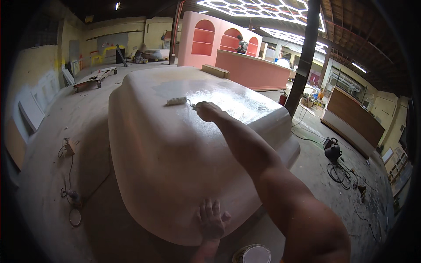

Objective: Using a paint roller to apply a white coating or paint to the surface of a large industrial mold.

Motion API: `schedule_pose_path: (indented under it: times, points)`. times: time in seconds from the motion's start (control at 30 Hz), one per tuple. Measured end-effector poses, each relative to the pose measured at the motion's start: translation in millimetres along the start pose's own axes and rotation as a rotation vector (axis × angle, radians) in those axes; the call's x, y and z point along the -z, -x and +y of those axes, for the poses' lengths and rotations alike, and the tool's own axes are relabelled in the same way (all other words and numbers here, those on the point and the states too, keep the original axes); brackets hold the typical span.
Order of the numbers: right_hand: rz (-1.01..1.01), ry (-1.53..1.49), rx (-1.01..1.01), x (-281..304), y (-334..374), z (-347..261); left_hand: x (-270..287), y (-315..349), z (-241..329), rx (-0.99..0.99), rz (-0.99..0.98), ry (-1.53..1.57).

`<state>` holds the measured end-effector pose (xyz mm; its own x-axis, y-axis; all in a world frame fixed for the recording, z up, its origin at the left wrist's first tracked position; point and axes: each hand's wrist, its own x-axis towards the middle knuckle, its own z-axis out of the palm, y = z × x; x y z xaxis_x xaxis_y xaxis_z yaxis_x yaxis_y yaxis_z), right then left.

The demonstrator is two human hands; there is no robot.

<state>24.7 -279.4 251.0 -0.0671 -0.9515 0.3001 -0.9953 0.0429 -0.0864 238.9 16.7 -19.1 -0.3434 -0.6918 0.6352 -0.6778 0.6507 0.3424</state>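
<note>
A large, rounded, pale pinkish form (153, 144) with a smooth surface fills the middle of the view. My right hand (208, 111) is closed round the handle of a small paint roller (177, 101), reaching far over the form. The roller's white sleeve rests on its top, at the left edge of a wet, glossy patch (237, 105) that mirrors the ceiling lights. Lower down, my left hand (212, 220) lies flat against the near side of the form, fingers spread, holding nothing.
A round tub (256, 255) stands at the lower edge near my right arm. Cables and a black machine (332, 150) lie on the floor at right. A power tool (73, 196) sits at left. Beyond are a pink counter (252, 70), a dark post (305, 57) and two people.
</note>
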Motion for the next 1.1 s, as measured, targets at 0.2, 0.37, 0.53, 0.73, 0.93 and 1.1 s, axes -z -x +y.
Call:
schedule_pose_path:
  times: [0.2, 0.37, 0.53, 0.73, 0.93, 1.1]
  points:
    - [-0.005, -0.15, 0.173, 8, 77, 2, 5, 7, -20, 0.045, -0.028, -0.051]
    - [-0.053, -0.189, 0.008, 100, 307, 16, 8, 1, -17, 0.042, -0.039, -0.06]
    - [-0.026, -0.203, -0.107, 98, 321, 26, 7, 2, -12, 0.045, -0.054, -0.083]
    - [-0.001, -0.059, -0.021, 16, 80, 25, 8, 10, -19, 0.041, -0.037, -0.074]
    - [-0.022, -0.081, -0.056, 12, 47, 75, -4, 6, -5, 0.028, -0.045, -0.038]
    - [0.08, -0.278, 0.034, 39, 264, 69, 12, 12, -29, 0.066, -0.031, -0.13]
